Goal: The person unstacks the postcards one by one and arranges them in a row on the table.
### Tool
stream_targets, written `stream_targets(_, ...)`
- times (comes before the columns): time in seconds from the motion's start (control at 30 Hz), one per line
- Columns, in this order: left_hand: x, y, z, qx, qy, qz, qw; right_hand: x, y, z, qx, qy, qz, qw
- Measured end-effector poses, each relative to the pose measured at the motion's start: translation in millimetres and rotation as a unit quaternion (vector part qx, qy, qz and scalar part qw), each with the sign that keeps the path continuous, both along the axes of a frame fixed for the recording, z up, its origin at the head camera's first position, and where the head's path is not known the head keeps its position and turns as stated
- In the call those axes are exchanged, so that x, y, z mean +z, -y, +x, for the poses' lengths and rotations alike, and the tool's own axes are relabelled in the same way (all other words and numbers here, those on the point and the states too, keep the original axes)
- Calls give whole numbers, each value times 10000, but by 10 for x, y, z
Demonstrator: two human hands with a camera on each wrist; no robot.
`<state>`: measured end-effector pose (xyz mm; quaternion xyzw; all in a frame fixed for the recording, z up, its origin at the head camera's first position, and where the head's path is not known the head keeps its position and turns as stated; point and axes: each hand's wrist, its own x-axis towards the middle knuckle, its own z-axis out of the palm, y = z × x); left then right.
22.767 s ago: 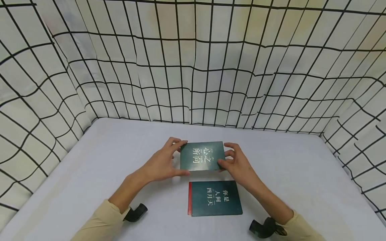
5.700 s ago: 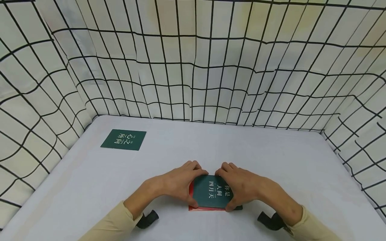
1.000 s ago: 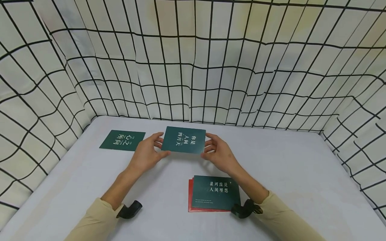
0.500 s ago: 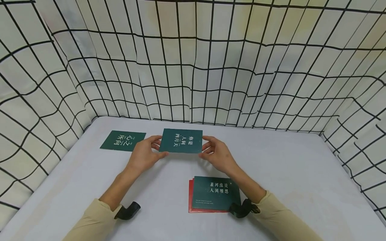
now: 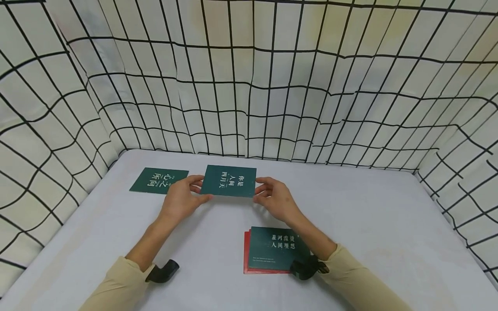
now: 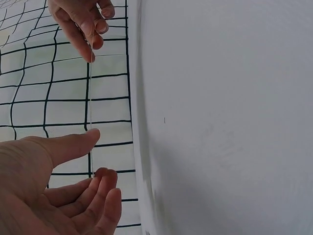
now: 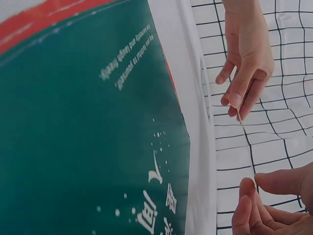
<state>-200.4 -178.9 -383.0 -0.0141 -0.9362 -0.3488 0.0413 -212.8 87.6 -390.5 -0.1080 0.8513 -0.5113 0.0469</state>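
A dark green card (image 5: 228, 181) with white Chinese characters is held up above the table, spanning the space between both hands. My left hand (image 5: 180, 198) pinches its left side between thumb and fingers; my right hand (image 5: 276, 199) pinches its right side the same way. Seen edge-on in the left wrist view, the held card (image 6: 91, 110) is just a thin pale line. Another green lettered card (image 5: 155, 179) lies flat at the back left, partly covered by the left hand. Below the right forearm lies a stack topped by a green card (image 5: 274, 252).
Red edges (image 5: 247, 259) stick out from under the stack's top card. The white-covered table (image 5: 369, 224) is bounded by black netting (image 5: 249, 86) at the back and sides. A black wrist camera (image 5: 305, 268) on the right arm overlaps the stack's front corner.
The first green card has gone from the hands to the back left. A second card has come off the stack, uncovering another green one, and over the last second has moved slightly left.
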Motion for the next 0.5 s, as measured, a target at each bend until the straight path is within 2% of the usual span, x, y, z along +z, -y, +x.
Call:
stream_targets(0.3,-38,68,-12,86,88,-40,9999,-9,50,1,161,259,-306,9991)
stream_targets(0.5,-44,113,-17,87,291,23,9995,-13,76,8,227,359,-234,9988)
